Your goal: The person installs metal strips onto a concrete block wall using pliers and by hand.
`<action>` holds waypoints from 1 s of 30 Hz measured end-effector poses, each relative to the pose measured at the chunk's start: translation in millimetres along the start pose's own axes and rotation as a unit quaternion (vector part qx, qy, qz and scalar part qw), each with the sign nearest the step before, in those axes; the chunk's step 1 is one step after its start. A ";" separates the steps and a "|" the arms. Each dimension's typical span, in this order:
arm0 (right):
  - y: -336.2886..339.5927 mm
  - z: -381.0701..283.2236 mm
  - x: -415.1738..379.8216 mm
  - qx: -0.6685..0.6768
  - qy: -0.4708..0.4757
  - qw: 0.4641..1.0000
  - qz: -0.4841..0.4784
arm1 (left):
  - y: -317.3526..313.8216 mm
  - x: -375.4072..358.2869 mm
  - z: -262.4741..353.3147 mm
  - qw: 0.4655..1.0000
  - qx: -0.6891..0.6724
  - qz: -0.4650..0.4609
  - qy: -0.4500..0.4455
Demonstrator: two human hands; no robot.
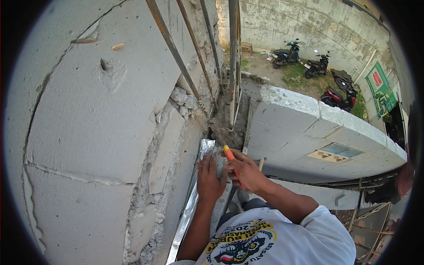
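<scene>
In the head view, my right hand [245,171] is closed around the orange handle of a slim tool [231,157] with a yellow collar. Its thin shaft points up toward the base of the steel bars; whether it is a screwdriver cannot be made out. My left hand [210,177] lies flat, fingers stretched out, on the top of the wall beside a shiny silver foil strip [191,211]. The foil runs along the foot of the grey block wall [101,110]. Both hands are close together, just below a rough concrete joint [225,126].
Rusty steel bars [174,42] rise from the joint. Right of it stands a lower block wall [287,132] with a small vent window [336,152]. Far below are a parked motorbike [287,54], others like it and a green banner [381,90]. Bamboo poles [375,229] cross at lower right.
</scene>
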State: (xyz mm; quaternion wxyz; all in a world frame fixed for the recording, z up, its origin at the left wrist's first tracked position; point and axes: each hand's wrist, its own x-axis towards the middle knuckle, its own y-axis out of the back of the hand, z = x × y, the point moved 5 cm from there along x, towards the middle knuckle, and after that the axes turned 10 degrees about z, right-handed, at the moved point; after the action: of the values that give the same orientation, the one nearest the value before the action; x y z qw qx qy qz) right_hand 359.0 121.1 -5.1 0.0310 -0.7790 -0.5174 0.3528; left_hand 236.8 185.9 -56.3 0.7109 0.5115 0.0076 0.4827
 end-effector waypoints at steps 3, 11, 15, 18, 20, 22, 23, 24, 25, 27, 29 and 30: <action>-23.5 -7.3 -3.4 0.091 0.015 0.996 0.012 | -3.0 -1.9 -7.3 0.999 -0.033 0.004 0.010; -42.8 4.3 29.0 0.038 0.076 0.991 0.107 | -2.9 -9.6 -18.8 0.988 -0.139 0.019 0.064; -47.3 -11.7 -0.7 0.073 0.088 0.989 0.094 | -0.8 -9.1 -18.4 0.983 -0.165 0.056 0.058; -63.8 -23.4 -10.8 0.077 0.252 0.961 0.078 | 2.1 -5.4 -21.2 0.983 -0.157 0.059 0.073; -57.2 -5.6 13.5 -0.009 0.326 0.928 0.178 | 4.4 -8.3 -18.8 0.979 -0.173 0.053 0.098; -43.4 9.2 36.8 0.032 0.082 0.990 0.107 | 11.4 -9.7 -24.3 0.928 -0.289 0.127 0.199; -43.9 3.8 32.2 0.073 0.023 0.993 0.088 | 12.2 -8.1 -26.1 0.929 -0.290 0.124 0.194; -45.8 -4.6 24.6 0.104 -0.035 0.992 0.065 | 11.7 -4.5 -26.5 0.933 -0.276 0.147 0.178; -47.9 -20.1 8.9 0.060 0.048 0.995 0.065 | 13.7 -8.7 -26.5 0.936 -0.257 0.167 0.171; -58.9 -40.2 -12.0 0.031 0.196 0.976 0.091 | 14.8 -4.6 -23.2 0.941 -0.247 0.167 0.158; -61.9 -40.2 -23.7 0.009 0.359 0.922 0.146 | 17.4 -3.3 -22.2 0.948 -0.235 0.163 0.143; -58.2 -34.2 -11.0 0.009 0.361 0.921 0.147 | 15.8 -3.8 -24.2 0.940 -0.253 0.151 0.169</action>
State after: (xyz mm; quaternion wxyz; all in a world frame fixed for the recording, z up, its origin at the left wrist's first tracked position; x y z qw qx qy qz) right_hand 330.9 149.7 50.2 0.1710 -0.9204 -0.3476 0.0528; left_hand 211.9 200.9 -58.0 0.7238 0.2206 -0.0718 0.6498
